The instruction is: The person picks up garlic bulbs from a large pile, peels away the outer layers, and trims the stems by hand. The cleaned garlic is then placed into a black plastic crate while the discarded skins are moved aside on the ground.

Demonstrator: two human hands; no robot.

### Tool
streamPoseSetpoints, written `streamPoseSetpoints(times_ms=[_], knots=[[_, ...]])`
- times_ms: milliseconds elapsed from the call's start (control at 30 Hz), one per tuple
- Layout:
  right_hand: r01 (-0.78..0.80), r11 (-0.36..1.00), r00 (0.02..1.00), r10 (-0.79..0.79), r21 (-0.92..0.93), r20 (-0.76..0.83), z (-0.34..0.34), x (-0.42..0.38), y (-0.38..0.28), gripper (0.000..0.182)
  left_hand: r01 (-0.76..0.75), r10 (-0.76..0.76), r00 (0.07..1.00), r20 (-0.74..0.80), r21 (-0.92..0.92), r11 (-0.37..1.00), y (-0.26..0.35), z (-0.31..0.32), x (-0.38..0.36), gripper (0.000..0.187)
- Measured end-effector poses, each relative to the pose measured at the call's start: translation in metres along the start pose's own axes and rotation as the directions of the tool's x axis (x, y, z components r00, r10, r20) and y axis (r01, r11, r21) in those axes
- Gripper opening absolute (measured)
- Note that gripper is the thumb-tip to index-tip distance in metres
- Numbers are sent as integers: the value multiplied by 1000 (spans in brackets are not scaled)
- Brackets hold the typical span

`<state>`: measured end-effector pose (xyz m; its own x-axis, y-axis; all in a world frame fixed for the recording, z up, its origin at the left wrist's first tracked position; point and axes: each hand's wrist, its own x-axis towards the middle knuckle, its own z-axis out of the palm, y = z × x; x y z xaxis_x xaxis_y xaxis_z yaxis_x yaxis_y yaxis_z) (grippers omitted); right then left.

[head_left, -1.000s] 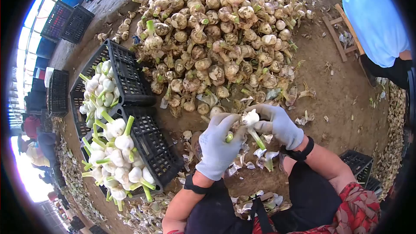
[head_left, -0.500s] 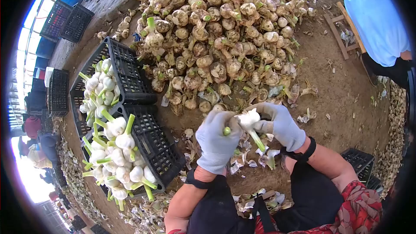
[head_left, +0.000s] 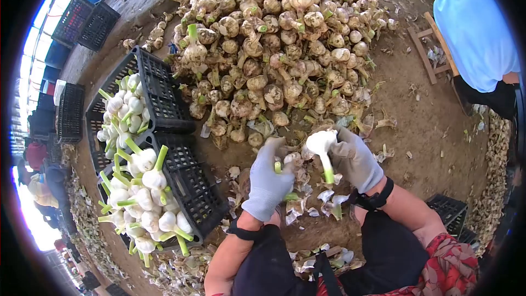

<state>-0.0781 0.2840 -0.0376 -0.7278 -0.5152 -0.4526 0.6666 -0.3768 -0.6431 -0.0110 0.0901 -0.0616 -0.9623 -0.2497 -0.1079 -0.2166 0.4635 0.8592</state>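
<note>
My right hand (head_left: 356, 159), in a grey glove, is closed on a clean white garlic bulb (head_left: 320, 141) whose stem points down to a green cut end. To its left, my gloved left hand (head_left: 269, 178) has its fingers curled around garlic peel (head_left: 294, 162); a short green stem end (head_left: 278, 166) shows between the fingers. Whether a bulb is inside that hand is hidden. Loose white and purplish peel (head_left: 329, 203) lies on the ground below both hands. Beyond them rises a large heap of unpeeled, soil-stained garlic (head_left: 274, 60).
At left, a black crate (head_left: 194, 186) holds white garlic with green stems (head_left: 145, 197), beside another filled crate (head_left: 167, 93). More crates (head_left: 98, 26) stand farther back. A person in a light blue shirt (head_left: 476, 30) sits at upper right near a wooden frame (head_left: 424, 49).
My hands have moved apart. The white garlic bulb has shifted slightly right with my right hand, its stem now hanging nearly straight down. Peel shows at my left fingertips.
</note>
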Motion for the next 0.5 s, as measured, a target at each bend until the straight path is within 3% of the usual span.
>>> streamPoseSetpoints(times_ms=[67,133,167,200,267,367,467,500], knots=[[110,960,993,-115,-256,-4,-2,1,3,40,187,-137,971,196,-266,945,20,-4,2,44],[219,855,968,-251,-470,-5,14,-4,6,42,461,-224,849,478,-464,756,21,-2,4,46],[354,645,906,-418,-677,75,11,-3,15,46,510,-225,822,523,-501,699,22,2,4,46],[417,594,880,-453,-688,143,7,-3,20,47,496,-186,830,526,-544,676,21,8,5,46],[537,479,814,-510,-695,277,5,-2,24,49,610,-194,771,606,-616,500,22,5,0,47],[537,412,816,-476,-736,328,8,-4,15,49,625,-202,773,602,-667,406,11,11,-4,47],[565,353,787,-504,-746,357,7,0,11,43,504,-256,862,437,-680,533,20,9,-5,45],[576,337,773,-521,-745,363,6,1,10,40,403,-215,909,357,-621,672,8,15,-4,47]])
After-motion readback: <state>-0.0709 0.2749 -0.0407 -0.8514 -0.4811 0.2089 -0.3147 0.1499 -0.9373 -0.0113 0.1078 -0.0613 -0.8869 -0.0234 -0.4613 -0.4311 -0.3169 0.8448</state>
